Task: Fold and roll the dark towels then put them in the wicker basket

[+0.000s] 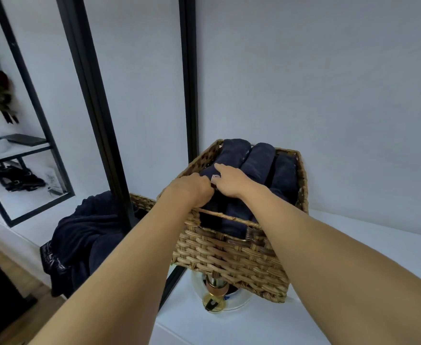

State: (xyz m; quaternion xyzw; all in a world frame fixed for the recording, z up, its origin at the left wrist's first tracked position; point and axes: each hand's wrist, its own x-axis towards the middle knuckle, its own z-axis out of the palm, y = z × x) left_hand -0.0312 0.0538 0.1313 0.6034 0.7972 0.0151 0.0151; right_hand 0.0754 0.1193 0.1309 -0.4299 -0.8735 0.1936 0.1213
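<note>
The wicker basket [229, 247] stands at the desk's [369, 247] back left corner, against the wall and a black-framed mirror [189, 70], and the dark towels [260, 158] lie rolled side by side inside it, filling it almost to the rim. Both hands reach in over the front rim to the leftmost roll. The left hand [192, 189] has its grip closed, fingers curled down into the towels beside a small pale label [214, 178]; exactly what fold it pinches is hidden. The right hand [229, 181] lies mostly flat, forefinger stretched out and pressing on top of the same roll. The packing looks nearly done, with this roll being tucked. The towels seem soft, thick and light, springy enough to unroll if let go, so they are best held around the middle of a roll with the loose end pinned underneath. More dark cloth [87, 235] is heaped to the left by the mirror; whether it is a reflection I cannot tell.
</note>
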